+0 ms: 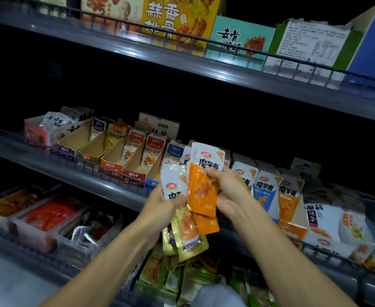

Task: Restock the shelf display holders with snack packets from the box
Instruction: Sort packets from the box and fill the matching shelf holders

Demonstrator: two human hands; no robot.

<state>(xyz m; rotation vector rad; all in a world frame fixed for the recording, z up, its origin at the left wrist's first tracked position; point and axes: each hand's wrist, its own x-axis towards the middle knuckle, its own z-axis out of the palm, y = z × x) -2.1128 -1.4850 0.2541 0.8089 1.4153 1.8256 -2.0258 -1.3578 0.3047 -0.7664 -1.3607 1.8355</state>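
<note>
Dim store aisle, wire-fronted shelf behind both hands. Left hand grips white-and-gold snack packets; right hand pinches orange konjac packets just left of its fingers, cardboard display holders beyond.

Three grey metal shelves with low wire front rails run slanting across the dark display; the top grey shelf carries large printed cardboard cartons, a yellow one beside a teal one, then a white-and-green one and a blue one; the middle shelf holds a row of angled cardboard display holders with upright snack packets, and white-and-orange packets further right; the lowest shelf bears clear plastic trays of red and brown packets.
</note>
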